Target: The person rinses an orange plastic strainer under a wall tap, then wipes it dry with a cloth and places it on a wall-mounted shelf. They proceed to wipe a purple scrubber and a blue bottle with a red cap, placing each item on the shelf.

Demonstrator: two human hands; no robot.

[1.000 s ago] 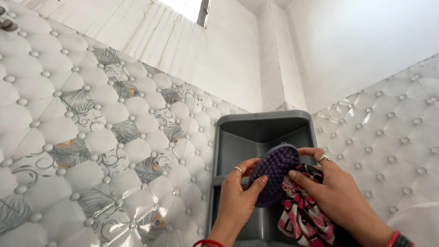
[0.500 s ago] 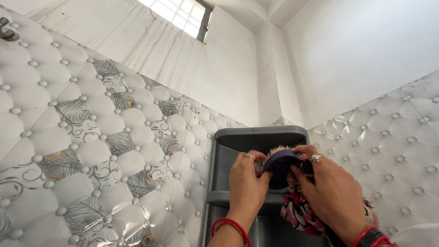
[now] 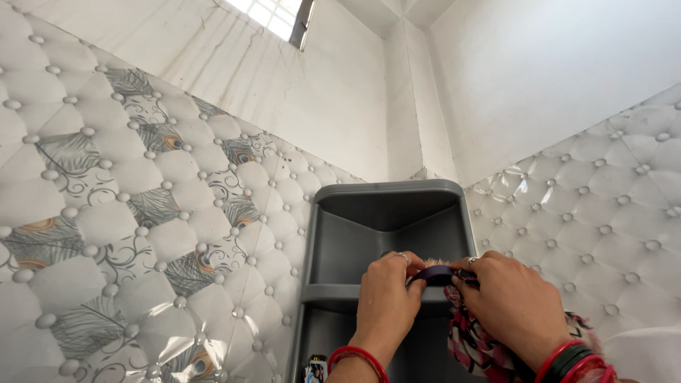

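Note:
A purple oval scrub brush (image 3: 433, 274) lies flat, bristles up, at the front edge of a shelf in the grey corner rack (image 3: 389, 198). My left hand (image 3: 384, 305) grips its left end, with a ring on one finger and red bangles at the wrist. My right hand (image 3: 512, 303) holds the brush's right end and also clutches a pink, black and white patterned cloth (image 3: 474, 344) that hangs below it.
Tufted-pattern tiles with peacock feather prints (image 3: 142, 213) cover the left wall, and plain tufted tiles (image 3: 603, 213) cover the right. White plaster rises above, with a small window (image 3: 273, 15) high up. A small item (image 3: 314, 369) sits on the rack's lower shelf.
Both hands have carried the brush from upright in front of the rack to flat on the shelf edge. The view has shifted, showing more of the rack.

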